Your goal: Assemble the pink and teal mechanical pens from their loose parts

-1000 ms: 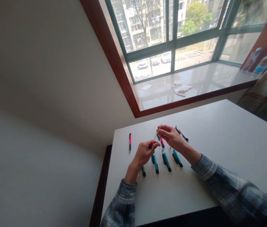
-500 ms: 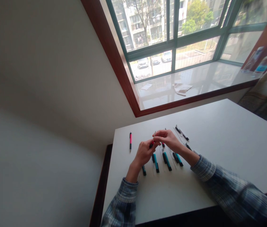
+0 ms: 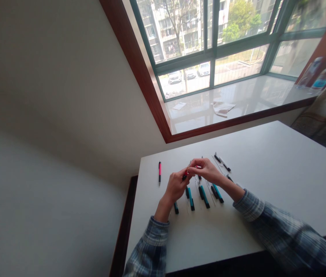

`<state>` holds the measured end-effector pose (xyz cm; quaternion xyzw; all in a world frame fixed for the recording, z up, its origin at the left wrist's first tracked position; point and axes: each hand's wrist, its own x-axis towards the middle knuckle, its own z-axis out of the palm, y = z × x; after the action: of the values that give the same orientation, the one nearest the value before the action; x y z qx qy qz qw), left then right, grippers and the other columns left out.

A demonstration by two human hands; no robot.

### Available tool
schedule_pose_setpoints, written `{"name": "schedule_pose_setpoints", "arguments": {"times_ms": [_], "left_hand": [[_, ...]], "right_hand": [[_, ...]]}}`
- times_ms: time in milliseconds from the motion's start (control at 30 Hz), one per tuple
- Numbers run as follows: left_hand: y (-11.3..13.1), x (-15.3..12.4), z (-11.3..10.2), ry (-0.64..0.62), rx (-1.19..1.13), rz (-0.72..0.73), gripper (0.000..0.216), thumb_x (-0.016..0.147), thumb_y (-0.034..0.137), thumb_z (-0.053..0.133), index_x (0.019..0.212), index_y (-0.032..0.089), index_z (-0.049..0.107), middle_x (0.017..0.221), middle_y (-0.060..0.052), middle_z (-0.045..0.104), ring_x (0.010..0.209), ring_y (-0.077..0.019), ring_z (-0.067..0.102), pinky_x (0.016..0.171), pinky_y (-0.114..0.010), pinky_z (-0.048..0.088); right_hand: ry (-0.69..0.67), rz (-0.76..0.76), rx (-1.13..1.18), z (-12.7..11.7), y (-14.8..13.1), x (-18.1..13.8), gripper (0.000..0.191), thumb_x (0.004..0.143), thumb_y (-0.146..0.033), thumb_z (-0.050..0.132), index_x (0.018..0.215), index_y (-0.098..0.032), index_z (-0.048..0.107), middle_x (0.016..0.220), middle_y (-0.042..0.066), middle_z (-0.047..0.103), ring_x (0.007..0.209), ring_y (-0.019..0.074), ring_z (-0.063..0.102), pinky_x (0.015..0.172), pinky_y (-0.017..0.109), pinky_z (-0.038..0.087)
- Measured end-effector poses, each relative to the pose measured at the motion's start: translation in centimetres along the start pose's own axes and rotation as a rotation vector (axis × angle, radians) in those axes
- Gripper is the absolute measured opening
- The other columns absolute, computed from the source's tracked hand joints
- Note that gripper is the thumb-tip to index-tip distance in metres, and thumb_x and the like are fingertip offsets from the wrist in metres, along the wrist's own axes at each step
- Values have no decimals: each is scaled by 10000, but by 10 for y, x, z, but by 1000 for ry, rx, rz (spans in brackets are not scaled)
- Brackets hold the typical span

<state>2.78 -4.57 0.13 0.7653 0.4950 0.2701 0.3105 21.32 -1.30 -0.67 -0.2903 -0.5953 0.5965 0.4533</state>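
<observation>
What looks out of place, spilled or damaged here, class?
Nothing looks spilled or plainly damaged. One crumpled, pale cloth-like piece on the windowsill looks untidy. On the table, teal barrels lie beside loose thin rods, unlike the whole-looking pink pen.

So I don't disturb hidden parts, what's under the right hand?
Between the fingers of the right hand, a pink piece shows; just below the hand, a black piece. Whether they join is covered, as is anything beneath the palm.

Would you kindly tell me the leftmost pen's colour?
The leftmost pen is pink and black in the head view.
</observation>
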Motion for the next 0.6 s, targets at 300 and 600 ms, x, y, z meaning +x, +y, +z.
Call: {"name": "schedule_pose_setpoints", "arguments": {"times_ms": [300,600], "left_hand": [[-2,0,1,29,157,12,486,1029,559,454,1121,176,738,667,-23,666,576,-151,578,587,-243,389],[1,0,5,90,-68,-41,487,1011,581,477,978,156,713,657,-6,629,592,-139,557,599,-239,406]], "right_hand": [[49,-44,-19,7,2,-1,276,846,-433,789,804,-172,710,797,28,709,751,171,663,675,284,532],[78,-54,5,7,8,-1,307,821,-456,813,949,-181,772,803,34,706,749,170,642,694,295,532]]}}
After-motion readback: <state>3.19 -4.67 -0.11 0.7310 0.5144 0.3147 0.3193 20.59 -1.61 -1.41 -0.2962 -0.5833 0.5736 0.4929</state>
